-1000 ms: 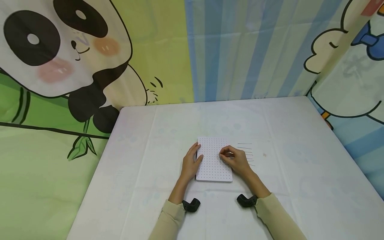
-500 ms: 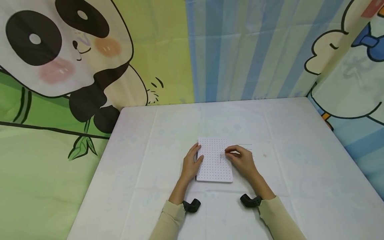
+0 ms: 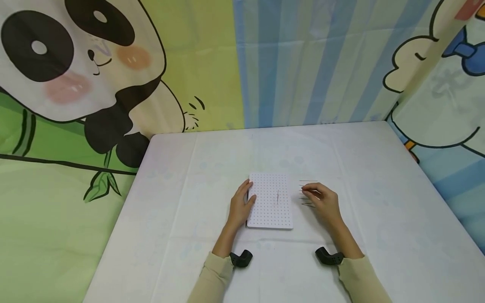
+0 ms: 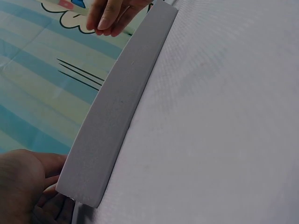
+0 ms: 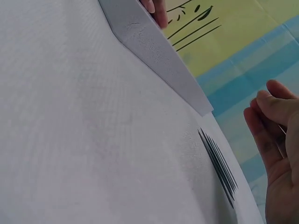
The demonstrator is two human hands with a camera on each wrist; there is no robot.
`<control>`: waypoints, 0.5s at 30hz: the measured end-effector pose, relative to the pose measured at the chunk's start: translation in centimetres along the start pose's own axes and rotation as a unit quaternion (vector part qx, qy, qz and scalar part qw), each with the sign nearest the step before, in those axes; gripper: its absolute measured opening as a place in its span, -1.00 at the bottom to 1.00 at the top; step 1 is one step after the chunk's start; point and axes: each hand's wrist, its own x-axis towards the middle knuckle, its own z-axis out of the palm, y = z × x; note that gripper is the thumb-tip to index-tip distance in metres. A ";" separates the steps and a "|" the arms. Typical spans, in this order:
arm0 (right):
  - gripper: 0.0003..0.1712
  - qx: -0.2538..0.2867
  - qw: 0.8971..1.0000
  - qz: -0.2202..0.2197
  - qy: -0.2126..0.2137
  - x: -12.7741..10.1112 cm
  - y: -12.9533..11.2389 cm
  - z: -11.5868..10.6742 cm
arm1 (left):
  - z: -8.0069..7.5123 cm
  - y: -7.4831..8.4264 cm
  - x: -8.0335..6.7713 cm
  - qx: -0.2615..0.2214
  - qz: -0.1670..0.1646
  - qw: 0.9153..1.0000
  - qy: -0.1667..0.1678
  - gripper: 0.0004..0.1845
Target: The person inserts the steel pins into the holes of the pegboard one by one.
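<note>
A white pegboard (image 3: 265, 216) with rows of small holes lies on the table. My left hand (image 3: 239, 207) holds its left edge, thumb over the top face and fingers along the side. Three thin dark needles (image 4: 81, 74) stand upright in the board, right of its middle. To the right of the board, a row of similar needles (image 5: 218, 168) lies side by side on the table. My right hand (image 3: 323, 202) hovers over this row, thumb and index fingertips close together. Nothing shows between those fingers in the right wrist view.
A white cloth (image 3: 212, 168) covers the table. Behind it hangs a curtain (image 3: 204, 63) printed with a panda and stripes. Each wrist wears a black camera mount, one at the left wrist (image 3: 241, 259) and one at the right (image 3: 328, 256).
My right hand has let go at the standing needles and moved right, off the board, to above the row of lying needles. The left hand and the board have stayed in place.
</note>
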 end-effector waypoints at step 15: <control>-0.82 -0.145 0.989 -0.006 0.020 -3.3 2.6 -1.8 | 0.2 -0.1 0.0 -0.002 0.009 1.000 0.008 -0.50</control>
